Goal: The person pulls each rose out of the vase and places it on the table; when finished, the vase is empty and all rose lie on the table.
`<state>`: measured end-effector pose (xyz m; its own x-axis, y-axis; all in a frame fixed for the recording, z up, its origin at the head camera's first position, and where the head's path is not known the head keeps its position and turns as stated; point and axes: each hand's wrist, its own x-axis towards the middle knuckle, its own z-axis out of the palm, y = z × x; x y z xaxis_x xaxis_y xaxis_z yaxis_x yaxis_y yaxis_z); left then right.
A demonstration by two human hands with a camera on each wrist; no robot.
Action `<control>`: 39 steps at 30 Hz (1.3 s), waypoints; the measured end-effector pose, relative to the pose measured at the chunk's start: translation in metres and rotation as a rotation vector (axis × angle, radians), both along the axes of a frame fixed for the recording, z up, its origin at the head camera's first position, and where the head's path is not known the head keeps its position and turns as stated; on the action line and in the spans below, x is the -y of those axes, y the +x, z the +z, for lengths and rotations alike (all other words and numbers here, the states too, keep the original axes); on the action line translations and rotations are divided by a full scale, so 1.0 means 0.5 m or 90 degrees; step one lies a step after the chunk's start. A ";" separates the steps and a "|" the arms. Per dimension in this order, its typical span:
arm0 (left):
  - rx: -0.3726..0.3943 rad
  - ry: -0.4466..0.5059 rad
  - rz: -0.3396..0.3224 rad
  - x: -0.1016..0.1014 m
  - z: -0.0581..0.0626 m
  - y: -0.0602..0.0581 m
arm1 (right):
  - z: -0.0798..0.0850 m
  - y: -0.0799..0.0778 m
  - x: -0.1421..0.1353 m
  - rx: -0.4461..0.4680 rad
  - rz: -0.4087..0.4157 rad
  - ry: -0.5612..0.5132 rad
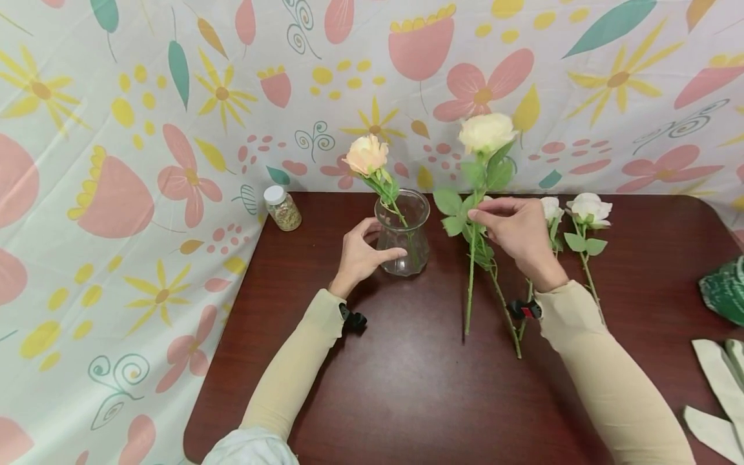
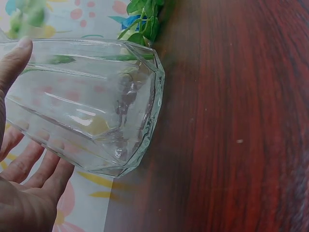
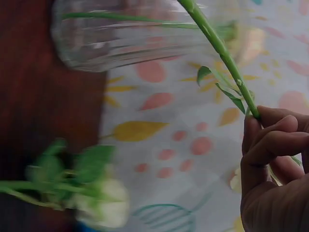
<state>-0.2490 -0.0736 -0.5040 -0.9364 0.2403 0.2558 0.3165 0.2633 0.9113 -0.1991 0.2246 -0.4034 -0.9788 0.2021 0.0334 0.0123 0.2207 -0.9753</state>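
A clear glass vase (image 1: 405, 252) stands toward the back of the table, with a peach rose (image 1: 366, 155) leaning in its mouth. My left hand (image 1: 363, 252) holds the vase from the left, thumb in front and fingers behind; the left wrist view shows the thumb and fingers around the faceted glass (image 2: 96, 106). To the right of the vase, my right hand (image 1: 514, 229) pinches the green stem (image 3: 224, 55) of a cream rose (image 1: 487, 134) between thumb and fingers. That rose is upright, its stem end (image 1: 467, 323) pointing down over the table.
White roses (image 1: 589, 210) lie on the dark wooden table (image 1: 401, 400) behind and right of my right hand. A small white-lidded jar (image 1: 283, 210) stands at the back left. At the right edge are a green object (image 1: 723, 290) and pale fabric strips (image 1: 717, 381). A flowered cloth (image 1: 192, 97) hangs behind.
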 end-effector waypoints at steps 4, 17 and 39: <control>0.000 0.001 -0.001 0.000 0.000 0.000 | -0.045 -0.009 0.004 0.071 0.040 0.099; -0.003 0.007 0.000 -0.001 0.002 -0.002 | -0.120 -0.034 0.028 0.168 0.136 0.250; -0.022 0.008 0.004 -0.003 0.004 0.001 | -0.154 -0.049 0.044 0.258 0.173 0.310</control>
